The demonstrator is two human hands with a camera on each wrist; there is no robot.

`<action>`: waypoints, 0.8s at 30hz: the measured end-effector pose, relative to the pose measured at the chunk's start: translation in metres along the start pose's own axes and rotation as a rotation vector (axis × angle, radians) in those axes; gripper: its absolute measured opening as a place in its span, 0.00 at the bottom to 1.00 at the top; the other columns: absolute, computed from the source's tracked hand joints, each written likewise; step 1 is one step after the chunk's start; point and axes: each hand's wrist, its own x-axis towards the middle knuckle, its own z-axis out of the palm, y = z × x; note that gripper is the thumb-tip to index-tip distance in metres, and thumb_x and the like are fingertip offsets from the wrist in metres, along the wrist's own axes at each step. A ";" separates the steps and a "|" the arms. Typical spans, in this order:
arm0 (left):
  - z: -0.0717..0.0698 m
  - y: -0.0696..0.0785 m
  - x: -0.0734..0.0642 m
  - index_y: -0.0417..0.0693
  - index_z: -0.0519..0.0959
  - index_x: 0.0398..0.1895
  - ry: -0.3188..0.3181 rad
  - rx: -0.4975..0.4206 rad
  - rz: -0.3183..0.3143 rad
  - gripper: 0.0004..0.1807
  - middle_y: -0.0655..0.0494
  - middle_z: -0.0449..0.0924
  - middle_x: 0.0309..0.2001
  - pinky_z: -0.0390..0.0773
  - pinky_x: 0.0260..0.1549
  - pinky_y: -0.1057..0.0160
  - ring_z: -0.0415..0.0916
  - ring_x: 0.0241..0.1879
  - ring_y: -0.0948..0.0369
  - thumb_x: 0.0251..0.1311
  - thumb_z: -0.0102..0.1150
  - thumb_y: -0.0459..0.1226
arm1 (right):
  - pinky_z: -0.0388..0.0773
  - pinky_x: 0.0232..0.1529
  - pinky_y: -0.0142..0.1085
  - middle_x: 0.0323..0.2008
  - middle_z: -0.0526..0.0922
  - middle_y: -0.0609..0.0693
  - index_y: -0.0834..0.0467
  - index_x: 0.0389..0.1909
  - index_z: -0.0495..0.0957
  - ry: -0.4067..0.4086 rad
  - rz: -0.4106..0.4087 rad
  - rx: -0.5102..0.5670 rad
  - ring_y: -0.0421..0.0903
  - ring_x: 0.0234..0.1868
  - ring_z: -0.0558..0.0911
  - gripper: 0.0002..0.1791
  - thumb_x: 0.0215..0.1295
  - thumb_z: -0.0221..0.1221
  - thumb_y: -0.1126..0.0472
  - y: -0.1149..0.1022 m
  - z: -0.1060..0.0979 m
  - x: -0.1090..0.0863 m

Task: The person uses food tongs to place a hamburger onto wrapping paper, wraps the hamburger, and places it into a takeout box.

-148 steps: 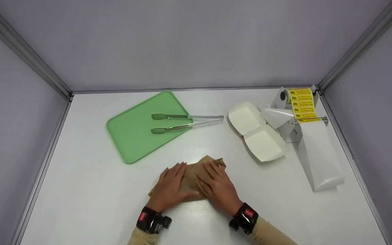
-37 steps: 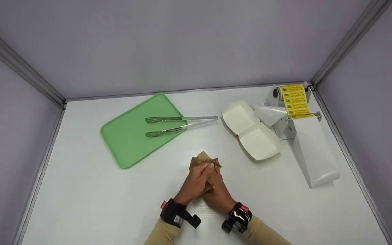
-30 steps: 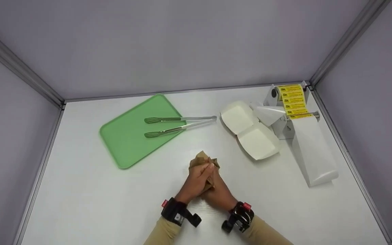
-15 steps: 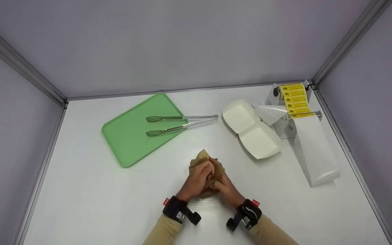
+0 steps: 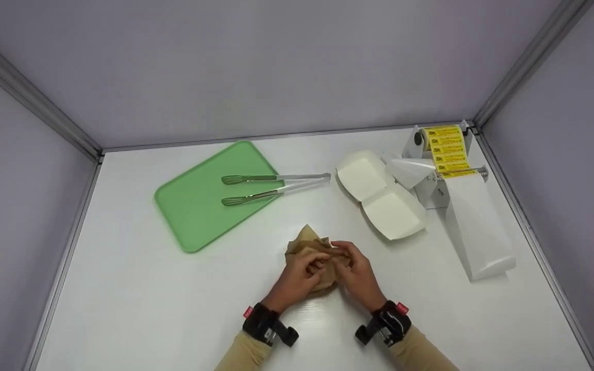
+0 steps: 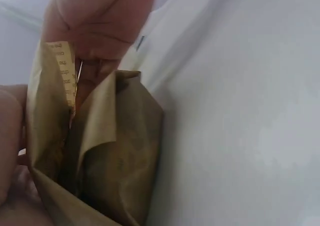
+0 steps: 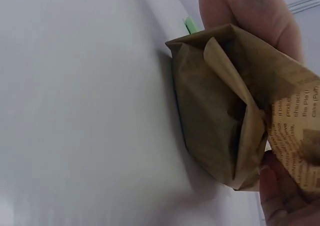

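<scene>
Brown paper wrapper [image 5: 328,282] on a white table [image 5: 147,309], toward the near side, held directly between the left hand [image 5: 296,275] and the right hand [image 5: 360,272], touching both. Folded and crumpled into a bundle, with one pointed corner sticking out past the fingers toward the far side. Contents hidden by the paper.

At the wrapper's left side, the left hand, fingers curled over the paper and gripping it. At its right side, the right hand, thumb and fingers pinching a raised edge. Seen from the right wrist, small dark print on the inner face of that flap, with "cake" among the readable words. Seen from the left wrist, an open fold between the paper's layers. On each wrist, a black strap-on camera [image 5: 262,323], with a tan sleeve [image 5: 244,354] below.

Beyond the hands and to the left, well apart from the wrapper, a green rectangular tray [image 5: 194,216] set at an angle. Across its right edge, metal tongs [image 5: 297,178], arms spread, heads on the tray and joined end past the rim. Beyond the hands and to the right, an open white clamshell box [image 5: 392,211]. In the far right corner, a label dispenser [image 5: 437,197] with yellow labels [image 5: 449,149] and a long white backing strip [image 5: 477,221] trailing toward the near side.
</scene>
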 end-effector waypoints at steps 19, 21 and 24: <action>0.009 -0.003 -0.029 0.60 0.80 0.63 0.065 0.493 0.087 0.19 0.53 0.57 0.80 0.59 0.73 0.41 0.54 0.79 0.53 0.72 0.55 0.48 | 0.73 0.29 0.27 0.26 0.80 0.48 0.62 0.42 0.79 0.037 0.029 -0.388 0.34 0.27 0.74 0.12 0.59 0.67 0.74 0.008 -0.022 0.004; 0.008 -0.002 -0.028 0.61 0.79 0.64 0.047 0.522 0.094 0.20 0.53 0.57 0.79 0.58 0.74 0.41 0.53 0.79 0.53 0.73 0.54 0.48 | 0.72 0.28 0.27 0.26 0.80 0.48 0.63 0.42 0.80 0.055 0.022 -0.422 0.34 0.26 0.74 0.12 0.58 0.67 0.74 0.002 -0.035 0.008; 0.007 -0.002 -0.027 0.63 0.78 0.66 0.032 0.562 0.093 0.20 0.54 0.59 0.79 0.60 0.73 0.43 0.55 0.79 0.54 0.74 0.52 0.49 | 0.73 0.28 0.28 0.27 0.81 0.49 0.64 0.43 0.80 0.110 -0.003 -0.495 0.37 0.26 0.75 0.11 0.60 0.67 0.72 -0.010 -0.062 0.019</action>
